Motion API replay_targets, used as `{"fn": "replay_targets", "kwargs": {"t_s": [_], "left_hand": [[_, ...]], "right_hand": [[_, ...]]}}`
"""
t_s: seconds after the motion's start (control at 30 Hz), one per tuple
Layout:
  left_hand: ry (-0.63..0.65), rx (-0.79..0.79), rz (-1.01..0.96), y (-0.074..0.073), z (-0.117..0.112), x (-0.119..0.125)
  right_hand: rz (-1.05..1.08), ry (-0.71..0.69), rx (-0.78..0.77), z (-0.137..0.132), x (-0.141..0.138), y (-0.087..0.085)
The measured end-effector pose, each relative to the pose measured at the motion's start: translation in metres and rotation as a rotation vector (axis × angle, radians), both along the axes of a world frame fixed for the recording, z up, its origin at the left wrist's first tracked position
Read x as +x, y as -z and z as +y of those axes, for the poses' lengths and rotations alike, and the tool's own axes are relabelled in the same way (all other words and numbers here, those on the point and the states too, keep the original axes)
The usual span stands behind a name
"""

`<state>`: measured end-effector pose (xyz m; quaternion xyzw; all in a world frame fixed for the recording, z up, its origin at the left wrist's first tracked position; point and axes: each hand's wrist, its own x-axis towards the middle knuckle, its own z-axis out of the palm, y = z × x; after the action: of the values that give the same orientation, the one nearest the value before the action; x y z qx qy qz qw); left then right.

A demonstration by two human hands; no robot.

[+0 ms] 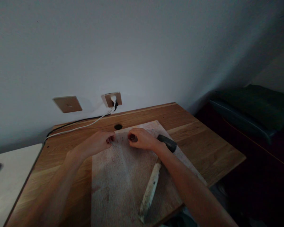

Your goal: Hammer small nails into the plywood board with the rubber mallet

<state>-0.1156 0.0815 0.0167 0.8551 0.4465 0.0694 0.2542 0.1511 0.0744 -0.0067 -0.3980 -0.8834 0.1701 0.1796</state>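
My left hand (101, 142) and my right hand (142, 139) rest close together at the far end of a pale worn board (123, 176) that lies on a wooden desk (203, 148). Both hands have their fingers curled in a pinch. A thin nail-like piece (131, 137) sticks out of my right fingers toward the left hand. What the left fingers hold is too small to make out. A hammer (156, 171) with a pale handle and a dark head lies on the board under my right forearm.
A round cable hole (118, 126) is in the desk behind the board. A white cable (85, 125) and a black one run to a wall socket (111, 99); a second wall plate (67, 104) sits to its left. A white surface (9, 176) adjoins on the left, dark furniture (251, 110) on the right.
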Motion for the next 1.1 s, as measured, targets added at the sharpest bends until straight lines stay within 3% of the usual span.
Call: {"fn": "replay_targets", "kwargs": {"t_s": [1.1], "left_hand": [[0.029, 0.073, -0.017, -0.0048, 0.0025, -0.0052]], "right_hand": [[-0.045, -0.005, 0.002, 0.0010, 0.0013, 0.0015]]}}
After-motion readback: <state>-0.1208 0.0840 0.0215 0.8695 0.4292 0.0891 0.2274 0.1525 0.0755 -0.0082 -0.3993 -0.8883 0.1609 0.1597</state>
